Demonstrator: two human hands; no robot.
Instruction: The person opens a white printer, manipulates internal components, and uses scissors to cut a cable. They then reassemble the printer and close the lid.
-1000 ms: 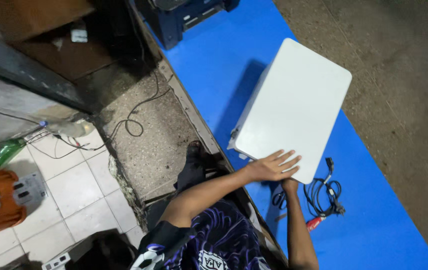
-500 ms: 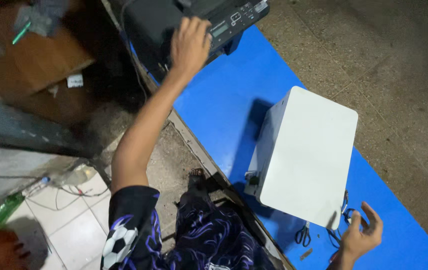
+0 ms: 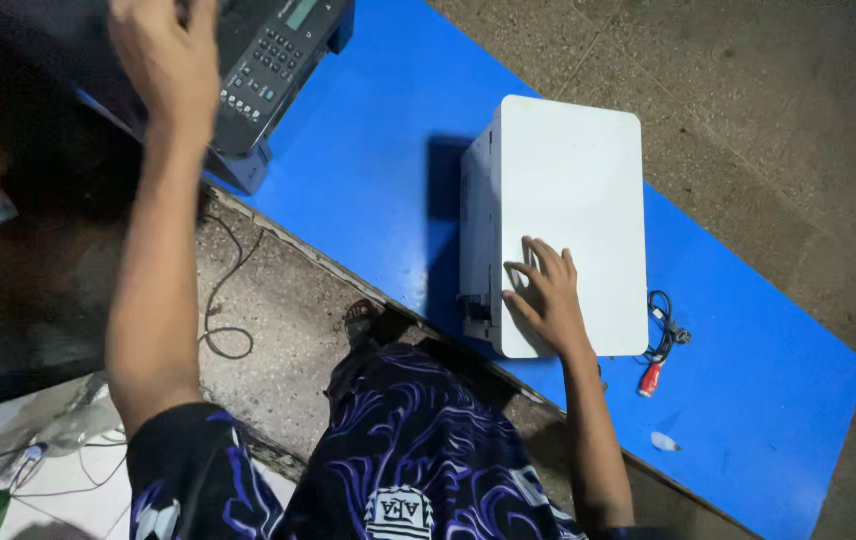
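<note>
A white box-shaped machine (image 3: 568, 200) stands on a blue table (image 3: 378, 180). My right hand (image 3: 545, 292) lies flat on its near top corner, fingers spread, holding nothing. My left hand (image 3: 168, 60) reaches far up and left and rests on a black printer with a keypad panel (image 3: 268, 55) at the table's far left end. Whether its fingers grip the printer is hidden from view.
A black cable with a red plug (image 3: 656, 345) lies on the table right of the white machine. A small pale object (image 3: 664, 441) lies nearer the table edge. Loose wires (image 3: 223, 320) trail on the concrete floor below. My patterned dark clothing (image 3: 398, 460) fills the bottom.
My right hand moved from beside the cable onto the top of the white machine. My left hand stays on the black printer. The camera has shifted closer.
</note>
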